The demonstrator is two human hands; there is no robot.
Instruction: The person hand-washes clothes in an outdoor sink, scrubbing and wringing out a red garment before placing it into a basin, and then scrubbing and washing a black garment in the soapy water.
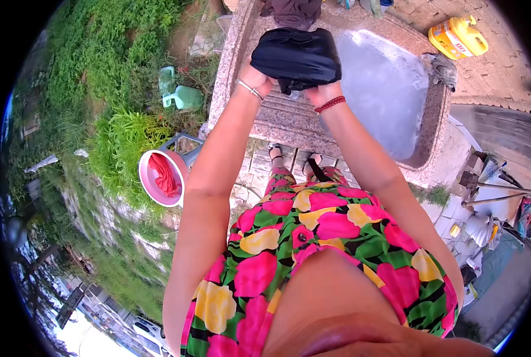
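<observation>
A wet, dark black cloth (296,55) is held up over the ribbed washboard part of the stone sink (295,122). My left hand (257,80), with a silver bangle at the wrist, grips its left end from below. The lower right end is gripped by my right hand (325,93), which wears a red beaded bracelet. Most of my fingers are hidden behind the folded fabric. To the right of the cloth, cloudy soapy water (381,89) fills the basin. A darker bundled cloth (292,12) lies at the sink's far end.
A yellow detergent jug (457,38) stands beyond the sink's right rim, where a grey rag (441,71) hangs. On the left is a pink basin (162,178) with a red cloth (165,175) inside. A pale green plastic container (182,95) lies among plants.
</observation>
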